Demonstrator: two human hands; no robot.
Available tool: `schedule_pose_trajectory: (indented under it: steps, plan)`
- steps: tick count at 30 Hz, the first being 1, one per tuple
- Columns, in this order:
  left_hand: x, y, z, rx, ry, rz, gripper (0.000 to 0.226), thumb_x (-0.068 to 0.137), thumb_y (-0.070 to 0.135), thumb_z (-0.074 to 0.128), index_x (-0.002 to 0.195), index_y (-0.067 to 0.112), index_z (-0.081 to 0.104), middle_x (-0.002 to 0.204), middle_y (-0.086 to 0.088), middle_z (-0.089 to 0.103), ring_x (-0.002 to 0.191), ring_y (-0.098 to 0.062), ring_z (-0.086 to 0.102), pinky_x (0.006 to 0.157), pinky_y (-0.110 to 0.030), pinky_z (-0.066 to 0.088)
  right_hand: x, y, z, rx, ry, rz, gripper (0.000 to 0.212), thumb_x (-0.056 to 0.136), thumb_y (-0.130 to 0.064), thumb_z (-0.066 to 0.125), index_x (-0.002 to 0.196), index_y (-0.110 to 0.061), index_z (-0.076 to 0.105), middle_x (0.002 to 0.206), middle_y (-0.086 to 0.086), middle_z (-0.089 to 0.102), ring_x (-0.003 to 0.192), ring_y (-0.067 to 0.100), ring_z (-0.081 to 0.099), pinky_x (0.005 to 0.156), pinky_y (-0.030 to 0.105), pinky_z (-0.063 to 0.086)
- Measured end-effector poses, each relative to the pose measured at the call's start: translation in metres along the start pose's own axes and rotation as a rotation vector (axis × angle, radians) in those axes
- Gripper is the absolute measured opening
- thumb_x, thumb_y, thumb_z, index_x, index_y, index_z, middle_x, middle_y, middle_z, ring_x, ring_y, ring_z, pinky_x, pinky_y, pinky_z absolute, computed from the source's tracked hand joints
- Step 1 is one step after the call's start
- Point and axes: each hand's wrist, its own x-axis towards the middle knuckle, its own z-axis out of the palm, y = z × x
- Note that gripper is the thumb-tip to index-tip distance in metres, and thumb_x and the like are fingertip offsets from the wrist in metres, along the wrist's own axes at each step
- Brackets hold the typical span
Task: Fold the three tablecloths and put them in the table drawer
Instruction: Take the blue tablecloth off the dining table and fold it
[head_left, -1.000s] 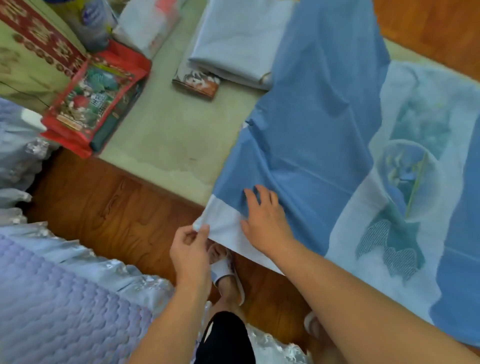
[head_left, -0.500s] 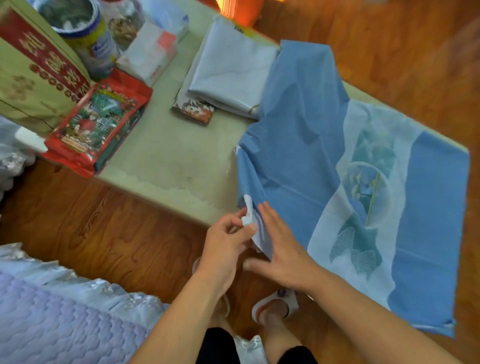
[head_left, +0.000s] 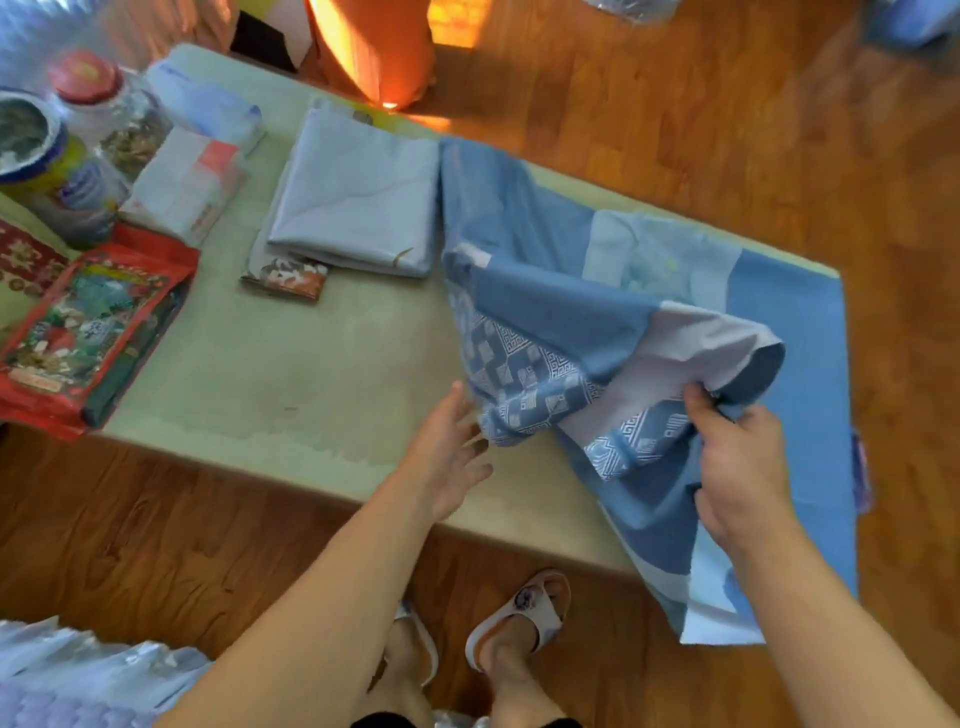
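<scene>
Feet: two white slippers (head_left: 519, 618) on the wood floor, nearest the camera.
Left hand (head_left: 444, 460): fingers spread and straight, holding nothing; fingertips just beside the bunched patterned edge of the cloth.
Right hand (head_left: 737, 467): fingers curled round a gathered fold of the blue tablecloth (head_left: 545, 312), lifting it off the table.
Blue tablecloth: half spread over the right part of the table (head_left: 311, 374), near edge hanging over the front; one flap raised, not yet laid flat.
Folded cloths: a pale grey folded tablecloth (head_left: 358, 197) lies farther back, on top of another folded patterned one (head_left: 283, 278).
Progress (judgement): two cloths look folded, the third mid-fold; no drawer visible, so stowing remains.
Far left: red packet (head_left: 93, 322), jars.
</scene>
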Motion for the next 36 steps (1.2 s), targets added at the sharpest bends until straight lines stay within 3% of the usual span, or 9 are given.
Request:
schedule_pose_trajectory:
  steps: [4, 7, 10, 14, 18, 23, 29, 33, 36]
  plan:
    - [0.034, 0.019, 0.065, -0.121, -0.192, -0.031, 0.075, 0.092, 0.081, 0.031, 0.138, 0.029, 0.061, 0.131, -0.006, 0.069, 0.119, -0.034, 0.065, 0.107, -0.054, 0.042, 0.013, -0.009, -0.049, 0.266, 0.015, 0.117, 0.014, 0.101, -0.009, 0.054, 0.097, -0.01, 0.068, 0.084, -0.003, 0.077, 0.076, 0.009, 0.073, 0.066, 0.025, 0.059]
    - [0.044, 0.036, 0.1, -0.271, -0.267, 0.03, 0.071, 0.096, 0.072, 0.041, 0.143, 0.022, 0.058, 0.139, -0.014, 0.062, 0.126, -0.042, 0.06, 0.11, -0.062, 0.04, 0.025, 0.006, -0.078, 0.344, 0.038, 0.261, 0.019, 0.1, -0.012, 0.055, 0.11, -0.001, 0.068, 0.1, 0.008, 0.076, 0.084, 0.015, 0.074, 0.068, 0.027, 0.059]
    - [0.042, 0.045, 0.126, -0.334, -0.125, 0.105, 0.051, 0.096, 0.045, 0.057, 0.137, 0.016, 0.063, 0.131, -0.014, 0.068, 0.123, -0.039, 0.063, 0.111, -0.06, 0.042, 0.03, 0.023, -0.106, 0.374, -0.023, 0.368, 0.03, 0.1, -0.014, 0.055, 0.122, 0.005, 0.063, 0.113, 0.017, 0.072, 0.094, 0.023, 0.073, 0.075, 0.032, 0.061]
    - [0.008, 0.088, 0.141, -0.18, -0.014, 0.312, 0.044, 0.093, 0.014, 0.051, 0.134, 0.004, 0.061, 0.122, -0.017, 0.071, 0.11, -0.036, 0.069, 0.098, -0.053, 0.054, 0.01, 0.037, -0.126, 0.319, -0.315, 0.442, 0.039, 0.087, -0.004, 0.061, 0.126, 0.001, 0.063, 0.122, 0.017, 0.07, 0.106, 0.025, 0.071, 0.078, 0.033, 0.06]
    - [-0.065, 0.177, 0.143, 0.161, 0.007, 0.655, 0.037, 0.091, -0.001, 0.053, 0.124, 0.007, 0.065, 0.101, -0.01, 0.077, 0.093, -0.027, 0.075, 0.074, -0.037, 0.061, -0.011, 0.041, -0.11, -0.298, -0.856, 0.38, 0.046, 0.089, 0.005, 0.068, 0.127, -0.021, 0.065, 0.128, -0.007, 0.068, 0.118, 0.004, 0.061, 0.101, 0.032, 0.052]
    - [-0.116, 0.262, 0.037, 0.831, 0.258, 0.816, 0.079, 0.082, -0.01, 0.065, 0.135, 0.048, 0.056, 0.125, 0.011, 0.07, 0.108, -0.014, 0.069, 0.091, -0.036, 0.058, -0.021, 0.039, -0.035, -0.614, -1.031, 0.295, 0.064, 0.092, -0.01, 0.066, 0.131, -0.057, 0.049, 0.141, -0.026, 0.046, 0.13, -0.009, 0.045, 0.096, 0.007, 0.042]
    - [-0.038, 0.281, -0.166, 1.125, 0.676, 0.493, 0.064, 0.086, 0.005, 0.073, 0.144, 0.009, 0.046, 0.099, -0.015, 0.065, 0.081, -0.029, 0.059, 0.073, -0.035, 0.049, -0.042, 0.103, 0.094, -0.622, -0.818, 0.321, 0.062, 0.098, -0.016, 0.062, 0.15, -0.038, 0.035, 0.153, -0.011, 0.04, 0.138, 0.007, 0.041, 0.101, 0.016, 0.037]
    - [0.001, 0.218, -0.256, 1.222, 0.6, 0.339, 0.073, 0.087, 0.01, 0.076, 0.151, 0.007, 0.041, 0.135, -0.02, 0.058, 0.119, -0.035, 0.058, 0.084, -0.024, 0.048, -0.069, 0.162, 0.171, -0.875, -0.696, 0.374, 0.065, 0.099, -0.02, 0.06, 0.156, -0.02, 0.031, 0.163, 0.006, 0.024, 0.151, 0.019, 0.023, 0.122, 0.029, 0.019]
    - [0.002, 0.156, -0.296, 1.126, 0.582, 0.245, 0.069, 0.09, 0.016, 0.074, 0.15, 0.008, 0.042, 0.143, -0.021, 0.053, 0.127, -0.037, 0.054, 0.106, -0.039, 0.044, -0.086, 0.183, 0.213, -1.101, -0.644, 0.354, 0.063, 0.097, -0.026, 0.062, 0.154, -0.019, 0.035, 0.163, 0.012, 0.021, 0.151, 0.023, 0.022, 0.122, 0.028, 0.016]
